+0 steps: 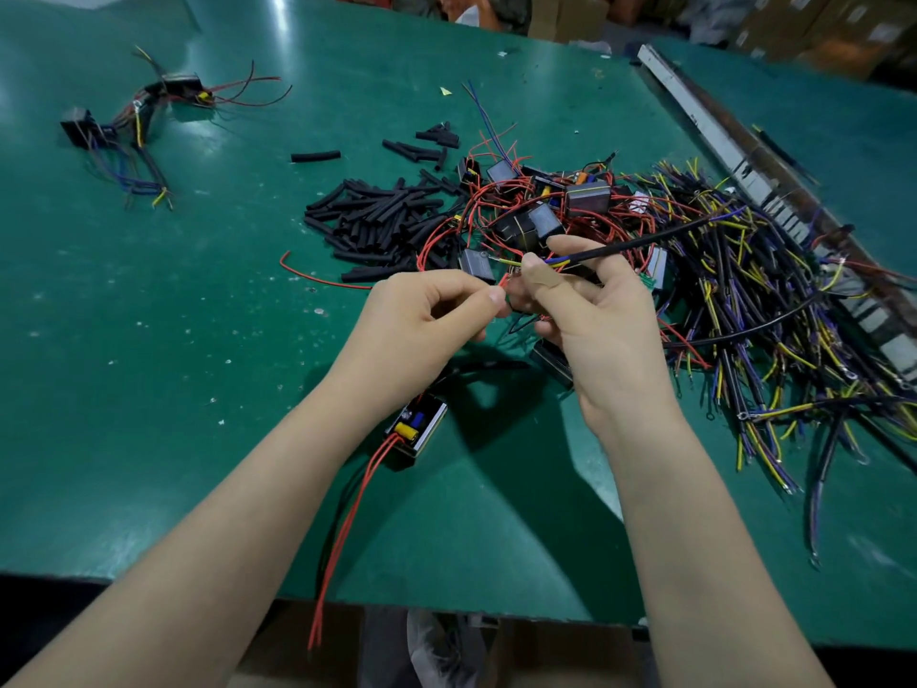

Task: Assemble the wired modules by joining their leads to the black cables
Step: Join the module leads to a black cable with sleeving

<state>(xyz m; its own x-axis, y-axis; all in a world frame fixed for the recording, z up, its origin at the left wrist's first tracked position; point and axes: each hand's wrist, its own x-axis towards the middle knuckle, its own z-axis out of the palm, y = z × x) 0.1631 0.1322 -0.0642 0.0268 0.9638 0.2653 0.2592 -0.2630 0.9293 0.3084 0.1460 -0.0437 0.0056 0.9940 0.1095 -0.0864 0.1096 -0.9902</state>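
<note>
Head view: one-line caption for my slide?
Right hand holds a black cable; left hand pinches a red lead above the green table.

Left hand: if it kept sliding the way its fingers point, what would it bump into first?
Probably the right hand. The left hand points right at it, fingertips almost touching, though depth is hard to judge.

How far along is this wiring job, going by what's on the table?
Early, it seems. Done: a small cluster of joined modules lies at the far left. In hand: the right hand holds a black cable by its coloured leads, and the left hand pinches a red lead against them. Left: a pile of modules, a heap of cables, many black sleeves, and one module near the wrists.
</note>
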